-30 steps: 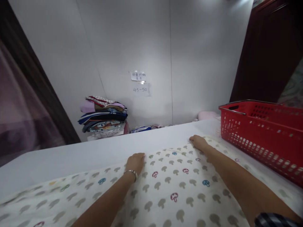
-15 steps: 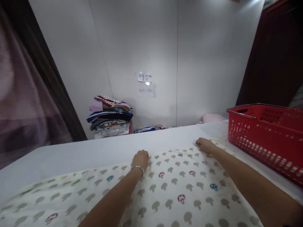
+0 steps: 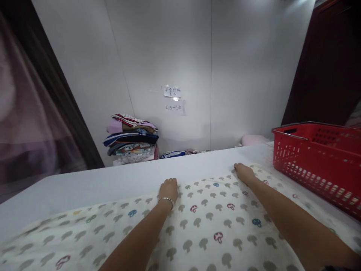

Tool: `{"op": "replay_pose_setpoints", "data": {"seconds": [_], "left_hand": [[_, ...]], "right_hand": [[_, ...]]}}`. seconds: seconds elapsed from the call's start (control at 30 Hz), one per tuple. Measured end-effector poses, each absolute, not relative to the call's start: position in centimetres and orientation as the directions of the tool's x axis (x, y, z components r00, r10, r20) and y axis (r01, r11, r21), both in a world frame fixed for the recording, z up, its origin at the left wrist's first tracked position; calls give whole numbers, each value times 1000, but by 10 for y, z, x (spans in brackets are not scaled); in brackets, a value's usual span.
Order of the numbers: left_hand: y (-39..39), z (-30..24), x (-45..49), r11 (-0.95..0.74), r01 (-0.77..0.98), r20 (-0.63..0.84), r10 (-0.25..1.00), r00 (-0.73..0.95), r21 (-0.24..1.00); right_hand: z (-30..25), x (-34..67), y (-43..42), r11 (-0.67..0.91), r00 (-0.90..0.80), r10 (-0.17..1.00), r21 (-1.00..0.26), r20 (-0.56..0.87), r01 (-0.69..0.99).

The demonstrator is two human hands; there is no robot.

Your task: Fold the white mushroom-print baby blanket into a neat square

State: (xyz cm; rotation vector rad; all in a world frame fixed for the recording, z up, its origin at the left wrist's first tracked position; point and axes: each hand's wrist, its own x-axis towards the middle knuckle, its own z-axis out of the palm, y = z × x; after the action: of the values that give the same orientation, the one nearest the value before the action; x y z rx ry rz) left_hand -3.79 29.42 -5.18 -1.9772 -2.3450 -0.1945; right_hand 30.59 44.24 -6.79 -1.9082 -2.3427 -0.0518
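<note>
A cream cloth [image 3: 203, 226] printed with grey, red, blue and green mushrooms lies spread over the white table [image 3: 84, 184]. My left hand [image 3: 168, 189], with a bracelet at the wrist, is closed on the cloth's far edge near the middle. Farther right, my right hand [image 3: 243, 173] grips the same far edge, fingers curled down. The fingertips of both hands are mostly hidden from me. Between the hands the edge runs fairly straight, with slight wrinkles.
A red plastic basket [image 3: 318, 162] with a metal handle stands at the right. Folded clothes [image 3: 131, 139] are stacked against the wall at the back left. Paper notes [image 3: 173, 99] are stuck on the wall. A pink rounded object [image 3: 254, 140] sits behind the table, and a curtain [image 3: 34, 124] hangs at left.
The cloth at the right has spread out beyond my right forearm, showing more mushrooms toward the basket. Both hands stay almost in place on the far edge.
</note>
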Motion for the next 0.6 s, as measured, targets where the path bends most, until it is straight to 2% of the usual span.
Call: {"op": "replay_pose_setpoints", "data": {"seconds": [0.2,0.3,0.4,0.5,0.6], "left_hand": [[286,-51,-33,123,988,161,978,-136,90],[272,-55,-23,-16,993,158,987,-3,116],[260,-61,-12,-114,981,30,993,111,157],[255,-67,-6,-76,983,-92,992,92,166],[256,-71,-5,-63,986,-99,992,79,155]], "right_hand": [[-67,307,441,84,-68,992,-153,107,985],[-67,299,429,133,-113,985,-165,127,977],[-75,284,411,244,-223,965,-154,139,958],[-82,273,397,314,-310,949,-108,46,943],[-81,269,392,345,-349,933,-57,-85,937]]}}
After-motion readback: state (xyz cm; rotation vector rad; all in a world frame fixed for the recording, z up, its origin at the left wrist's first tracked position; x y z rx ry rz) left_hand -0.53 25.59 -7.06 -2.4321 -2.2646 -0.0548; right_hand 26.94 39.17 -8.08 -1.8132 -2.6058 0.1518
